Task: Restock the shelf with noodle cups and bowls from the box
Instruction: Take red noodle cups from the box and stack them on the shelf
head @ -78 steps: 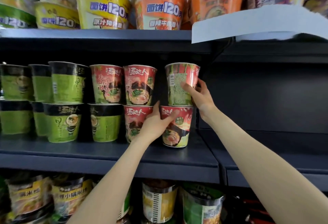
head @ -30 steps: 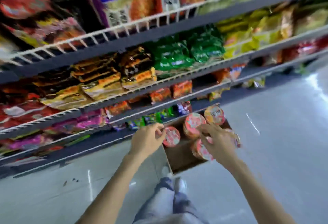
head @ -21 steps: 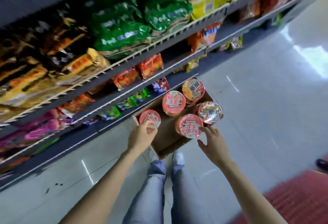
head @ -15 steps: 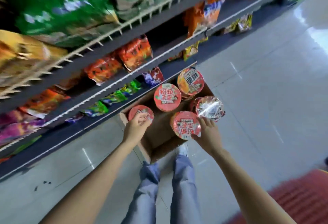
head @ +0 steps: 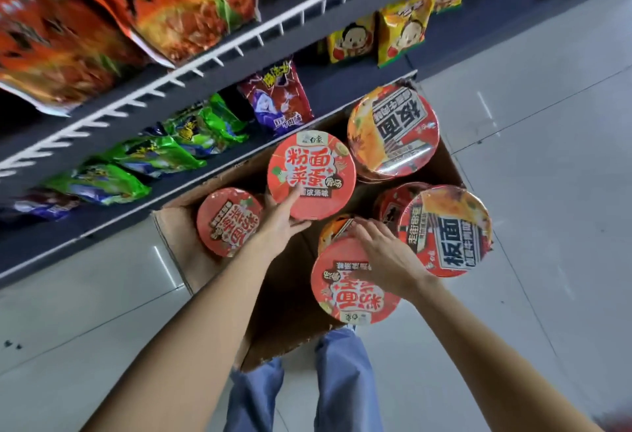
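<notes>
An open cardboard box (head: 282, 322) stands on the floor against the bottom shelf, with several noodle bowls in it. My left hand (head: 278, 226) grips the near side of a red-lidded bowl (head: 313, 171) in the box's middle. My right hand (head: 384, 259) lies over the lid of another red bowl (head: 349, 298) at the box's near edge, with the fingers hooked over its far rim. A smaller red bowl (head: 227, 221) sits at the left. An orange bowl (head: 393, 130) and a red and orange bowl (head: 449, 231) sit on the right.
Snack bags, green (head: 160, 154) and purple (head: 277, 96), fill the low shelf beside the box. A wire-fronted shelf (head: 219, 51) above it holds large orange packs. My legs in blue jeans (head: 345, 380) stand just behind the box on grey floor tiles (head: 547, 123).
The view swung from the cup shelf down to the box and has closed in. My left hand moved from the small left bowl to the middle red bowl; my right hand now covers the near bowl.
</notes>
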